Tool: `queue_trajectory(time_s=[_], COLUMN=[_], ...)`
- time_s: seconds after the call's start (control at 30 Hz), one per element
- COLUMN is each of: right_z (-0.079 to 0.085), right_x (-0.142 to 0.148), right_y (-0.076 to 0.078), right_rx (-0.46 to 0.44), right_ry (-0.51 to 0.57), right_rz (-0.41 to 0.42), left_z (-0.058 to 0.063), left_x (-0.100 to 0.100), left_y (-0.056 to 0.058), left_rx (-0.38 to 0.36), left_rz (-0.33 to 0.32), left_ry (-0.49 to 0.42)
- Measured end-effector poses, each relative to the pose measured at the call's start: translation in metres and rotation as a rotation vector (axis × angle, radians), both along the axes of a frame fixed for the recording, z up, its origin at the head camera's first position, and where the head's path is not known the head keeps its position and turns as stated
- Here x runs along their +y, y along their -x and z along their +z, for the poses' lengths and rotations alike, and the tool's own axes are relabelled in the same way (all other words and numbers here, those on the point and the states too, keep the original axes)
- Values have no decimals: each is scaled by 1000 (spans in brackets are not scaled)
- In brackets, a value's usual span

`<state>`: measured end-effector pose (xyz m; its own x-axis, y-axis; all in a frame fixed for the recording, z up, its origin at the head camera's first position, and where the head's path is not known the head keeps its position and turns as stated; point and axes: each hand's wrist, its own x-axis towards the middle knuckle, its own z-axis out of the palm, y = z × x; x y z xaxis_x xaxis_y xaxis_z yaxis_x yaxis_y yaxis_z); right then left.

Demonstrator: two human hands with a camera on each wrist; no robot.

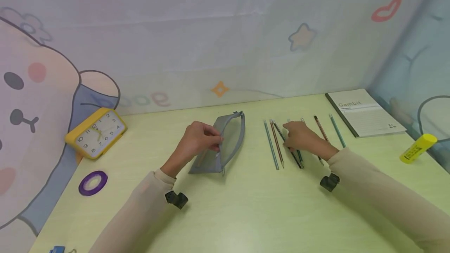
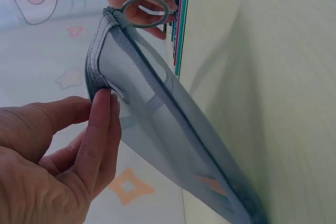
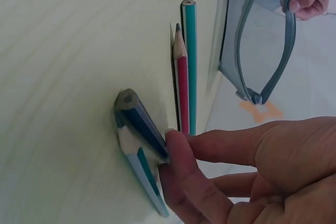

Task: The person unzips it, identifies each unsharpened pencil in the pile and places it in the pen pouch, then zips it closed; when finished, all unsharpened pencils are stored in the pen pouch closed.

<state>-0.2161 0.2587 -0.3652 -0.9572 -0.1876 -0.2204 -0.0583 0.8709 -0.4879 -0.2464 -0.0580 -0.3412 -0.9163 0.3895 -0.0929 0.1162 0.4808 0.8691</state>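
Observation:
My left hand (image 1: pixel 197 140) pinches the zippered rim of a grey mesh pencil pouch (image 2: pixel 152 108), its mouth spread apart. Something orange (image 2: pixel 212 184) shows through the mesh low in the pouch. To the right, my right hand (image 1: pixel 303 138) pinches a dark blue pencil (image 3: pixel 140 121) between thumb and fingers, low over the table. A teal-sided pencil (image 3: pixel 143 177) lies right beside it, partly behind the fingertips. Between that hand and the pouch lie a red pencil (image 3: pixel 182 85) and a green pencil (image 3: pixel 191 51). More pencils are under and right of the hand, partly covered.
A yellow clock (image 1: pixel 102 134) and a purple tape roll (image 1: pixel 83 187) are on the left. On the right lie a notebook (image 1: pixel 367 114) and a yellow tube-shaped item (image 1: pixel 418 148). A blue object (image 1: pixel 57 249) is cut off at the bottom left. A printed cloth hangs behind the table.

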Motion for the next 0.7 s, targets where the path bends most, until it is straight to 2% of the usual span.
queue_trajectory(time_s=[0.17,0.4,0.7], right_z=[-1,3,-7], right_x=[-8,-13,-13], right_y=[4,6,7], right_rx=[12,-19,58], right_ry=[-86,-122,-113], right_rz=[47,56,47], left_z=[-1,0,-1], left_x=[0,0,-1], left_y=[0,0,1], left_rx=[0,5,-3], left_rz=[0,5,7], left_ry=[0,13,13])
